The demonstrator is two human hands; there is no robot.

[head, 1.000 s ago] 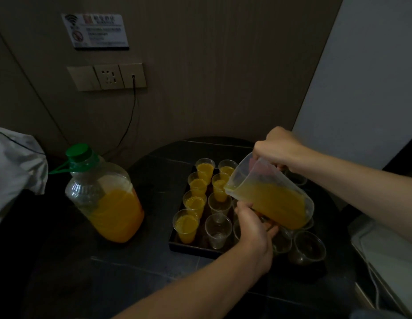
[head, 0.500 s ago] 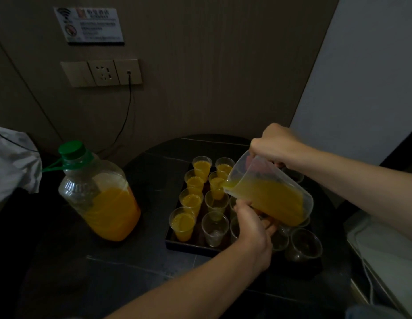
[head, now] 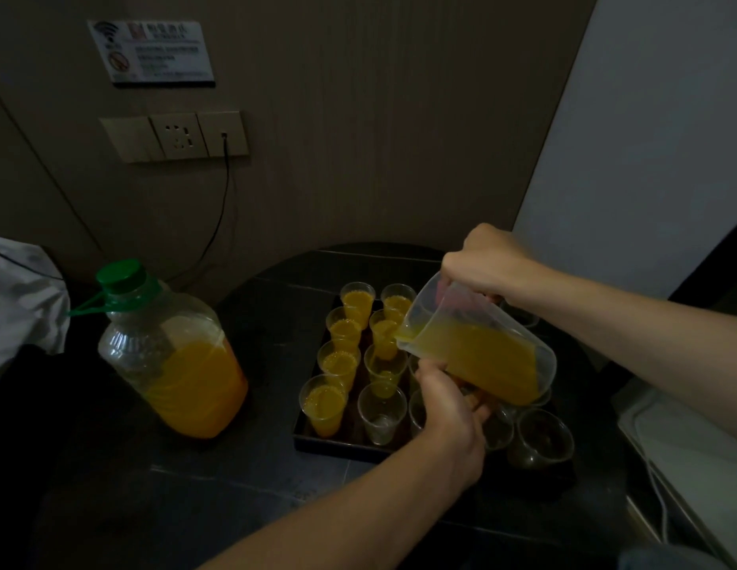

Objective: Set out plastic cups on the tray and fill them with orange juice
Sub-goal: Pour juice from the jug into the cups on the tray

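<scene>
A clear measuring jug (head: 482,347) half full of orange juice is tilted to the left over a black tray (head: 338,444). My right hand (head: 488,261) grips its handle at the top. My left hand (head: 451,405) supports the jug from below, fingers under its side. Juice runs from the spout into a cup (head: 385,366) in the second column. Several clear plastic cups stand on the tray; the left column (head: 323,403) and the far cups hold juice. The nearest cup (head: 381,411) in the second column is empty, as are cups at the right (head: 541,438).
A large plastic bottle (head: 173,355) with a green cap, about half full of juice, stands left of the tray on the dark round table (head: 194,487). Wall sockets (head: 177,135) with a black cable are behind. White cloth (head: 21,298) lies at far left, a white object (head: 687,466) at right.
The jug has tipped a little further and its spout has settled over a second-column cup, which now holds some juice. Both hands kept their hold.
</scene>
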